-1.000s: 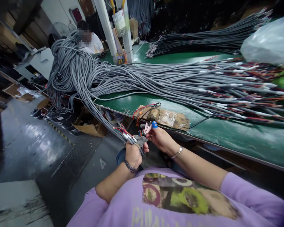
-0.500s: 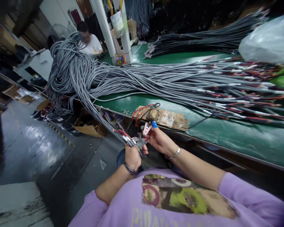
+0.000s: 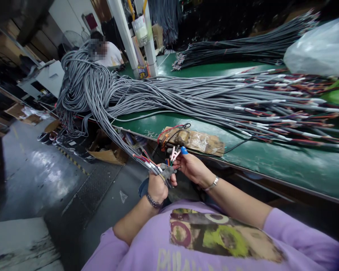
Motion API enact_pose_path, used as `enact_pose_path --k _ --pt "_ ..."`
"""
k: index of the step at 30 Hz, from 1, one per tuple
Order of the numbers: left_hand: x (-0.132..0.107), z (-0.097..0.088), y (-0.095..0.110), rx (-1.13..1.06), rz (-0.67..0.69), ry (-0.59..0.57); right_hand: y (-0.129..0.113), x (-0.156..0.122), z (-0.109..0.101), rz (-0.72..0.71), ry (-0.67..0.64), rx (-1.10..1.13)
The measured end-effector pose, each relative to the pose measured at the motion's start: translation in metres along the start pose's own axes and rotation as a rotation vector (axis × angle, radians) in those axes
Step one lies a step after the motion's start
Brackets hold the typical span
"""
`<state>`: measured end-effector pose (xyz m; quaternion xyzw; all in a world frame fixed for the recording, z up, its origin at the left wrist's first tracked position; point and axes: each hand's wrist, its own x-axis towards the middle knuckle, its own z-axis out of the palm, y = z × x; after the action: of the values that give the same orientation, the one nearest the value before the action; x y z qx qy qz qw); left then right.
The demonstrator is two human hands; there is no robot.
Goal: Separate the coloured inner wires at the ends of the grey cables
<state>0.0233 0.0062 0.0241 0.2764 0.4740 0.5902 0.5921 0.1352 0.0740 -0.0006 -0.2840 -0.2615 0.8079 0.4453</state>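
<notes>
Just below frame center, we see left hand [image 3: 157, 187] gripping gray cables [image 3: 123, 142], right hand [image 3: 190, 167] pinching a pale clip [image 3: 174, 154] by colored wires [image 3: 167, 162], apparently a clip-to-wire step, next move calling for a steady left-hand grip.

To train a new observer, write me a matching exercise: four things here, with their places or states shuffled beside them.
1. Left hand
2. Right hand
3. Wooden board
4. Plastic bag

A. Lies along the green bench's near edge
B. At the picture's upper right
C. Grips grey cables
D. Has a blue cover on one digit

Pairs: 1-C, 2-D, 3-A, 4-B
</notes>
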Motion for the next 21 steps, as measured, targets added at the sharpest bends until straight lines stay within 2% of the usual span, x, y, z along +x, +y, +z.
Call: enact_pose_path --k 4,10,21 --pt "0.0047 0.0015 -0.0026 -0.017 -0.035 -0.01 0.0015 0.0033 0.0003 0.006 -0.018 0.005" --pt "0.0088 0.0009 -0.0063 -0.037 -0.058 -0.011 -0.0009 0.0027 0.0058 0.084 -0.126 0.02" --pt "0.0095 -0.0034 -0.009 -0.027 -0.074 0.023 0.0066 0.0106 0.0067 -0.03 0.005 0.057"
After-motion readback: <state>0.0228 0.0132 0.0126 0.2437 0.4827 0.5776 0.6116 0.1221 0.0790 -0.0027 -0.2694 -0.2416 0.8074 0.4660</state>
